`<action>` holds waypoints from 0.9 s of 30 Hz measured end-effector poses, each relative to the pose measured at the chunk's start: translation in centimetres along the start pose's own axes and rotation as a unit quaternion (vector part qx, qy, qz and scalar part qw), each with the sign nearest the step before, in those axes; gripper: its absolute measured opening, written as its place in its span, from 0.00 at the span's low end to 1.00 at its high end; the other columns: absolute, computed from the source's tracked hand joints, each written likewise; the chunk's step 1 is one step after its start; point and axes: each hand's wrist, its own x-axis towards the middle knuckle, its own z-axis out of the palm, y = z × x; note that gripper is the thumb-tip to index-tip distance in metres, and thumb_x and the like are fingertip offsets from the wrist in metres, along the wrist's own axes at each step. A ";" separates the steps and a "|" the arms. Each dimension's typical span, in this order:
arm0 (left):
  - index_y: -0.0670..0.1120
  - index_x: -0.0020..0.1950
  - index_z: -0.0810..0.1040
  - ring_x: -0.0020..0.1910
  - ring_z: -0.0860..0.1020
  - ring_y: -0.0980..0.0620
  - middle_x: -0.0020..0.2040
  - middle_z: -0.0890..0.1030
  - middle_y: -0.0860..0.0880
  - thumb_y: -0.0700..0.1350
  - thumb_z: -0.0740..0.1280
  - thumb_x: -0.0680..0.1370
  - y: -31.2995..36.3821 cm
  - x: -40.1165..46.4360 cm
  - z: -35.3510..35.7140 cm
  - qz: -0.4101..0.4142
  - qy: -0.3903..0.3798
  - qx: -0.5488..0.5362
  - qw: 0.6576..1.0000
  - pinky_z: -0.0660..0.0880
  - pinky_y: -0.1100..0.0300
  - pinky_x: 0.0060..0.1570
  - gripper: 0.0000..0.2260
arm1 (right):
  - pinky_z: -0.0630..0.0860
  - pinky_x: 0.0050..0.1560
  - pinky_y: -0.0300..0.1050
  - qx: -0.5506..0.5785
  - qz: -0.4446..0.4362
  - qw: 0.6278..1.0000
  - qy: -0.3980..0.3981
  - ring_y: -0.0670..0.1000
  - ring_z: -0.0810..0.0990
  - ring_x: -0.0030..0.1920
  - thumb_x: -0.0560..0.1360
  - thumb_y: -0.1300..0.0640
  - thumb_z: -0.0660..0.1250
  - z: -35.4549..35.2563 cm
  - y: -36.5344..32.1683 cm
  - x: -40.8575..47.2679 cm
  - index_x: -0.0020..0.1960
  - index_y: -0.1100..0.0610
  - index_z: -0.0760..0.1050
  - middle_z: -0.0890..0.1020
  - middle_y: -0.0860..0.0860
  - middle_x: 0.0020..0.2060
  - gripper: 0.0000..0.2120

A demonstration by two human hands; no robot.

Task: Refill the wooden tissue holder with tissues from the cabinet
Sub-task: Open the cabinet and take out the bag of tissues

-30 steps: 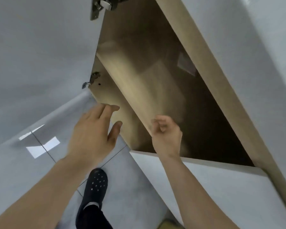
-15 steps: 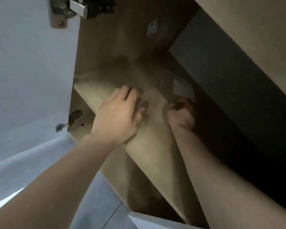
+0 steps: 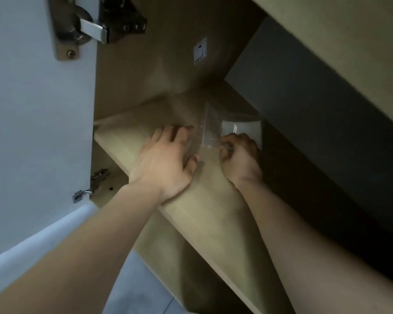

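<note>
A tissue pack [image 3: 234,125] in clear plastic wrap lies on the wooden cabinet shelf [image 3: 204,214], deep inside by the dark back corner. My right hand [image 3: 241,157] is curled at the pack's near edge, fingers closed on the wrapper. My left hand [image 3: 166,162] rests flat on the shelf to the left of the pack, fingers spread, fingertips touching the loose plastic. The wooden tissue holder is not in view.
The white cabinet door [image 3: 36,123] stands open at the left, with an upper hinge [image 3: 86,26] and a lower hinge [image 3: 93,182]. A white sticker [image 3: 200,51] marks the cabinet's inner wall. A lower compartment opens beneath the shelf, grey floor [image 3: 136,291] below it.
Both hands have gone from outside the cabinet front onto the shelf, then deeper in. The right hand has closed on the tissue pack's wrapper; the view has moved closer.
</note>
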 end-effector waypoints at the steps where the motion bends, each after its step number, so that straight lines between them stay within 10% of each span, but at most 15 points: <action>1: 0.55 0.79 0.61 0.68 0.70 0.42 0.70 0.73 0.45 0.58 0.61 0.80 0.1 -0.3 -0.3 -0.011 -0.008 -0.011 1.000 0.70 0.50 0.64 0.28 | 0.80 0.56 0.53 0.013 0.003 1.000 -0.005 0.57 0.79 0.56 0.79 0.57 0.65 -0.3 -0.5 -0.8 0.56 0.48 0.81 0.81 0.53 0.55 0.09; 7: 0.57 0.75 0.67 0.54 0.78 0.43 0.46 0.79 0.49 0.57 0.63 0.80 1.8 -3.5 -3.0 -0.084 -0.023 -0.126 0.988 0.74 0.52 0.56 0.24 | 0.81 0.44 0.49 0.119 -0.019 0.993 0.006 0.54 0.83 0.46 0.74 0.58 0.67 -2.1 -4.5 -7.5 0.48 0.49 0.81 0.84 0.48 0.45 0.06; 12: 0.55 0.57 0.80 0.51 0.81 0.55 0.51 0.83 0.56 0.42 0.68 0.78 4.0 -7.2 -8.1 -0.214 -0.006 -0.259 0.942 0.75 0.61 0.50 0.11 | 0.79 0.47 0.42 0.232 -0.035 0.971 -0.045 0.48 0.83 0.48 0.75 0.62 0.71 -7.7 -8.8 -14.5 0.49 0.52 0.83 0.85 0.46 0.45 0.06; 22: 0.58 0.42 0.75 0.41 0.79 0.60 0.44 0.82 0.60 0.33 0.65 0.77 11.1 -14.6 -25.8 -0.255 -0.072 -0.124 0.956 0.77 0.59 0.42 0.17 | 0.83 0.47 0.51 0.330 0.039 0.922 -0.201 0.45 0.82 0.49 0.78 0.57 0.70 -24.7 -14.4 -19.5 0.55 0.49 0.81 0.83 0.43 0.50 0.07; 27: 0.57 0.38 0.71 0.45 0.82 0.52 0.45 0.84 0.55 0.33 0.64 0.75 16.1 -15.4 -35.0 -0.233 -0.126 -0.046 0.963 0.79 0.54 0.45 0.17 | 0.82 0.47 0.46 0.281 -0.079 0.939 -0.184 0.45 0.79 0.52 0.77 0.52 0.69 -35.7 -16.7 -17.4 0.61 0.48 0.77 0.80 0.44 0.56 0.13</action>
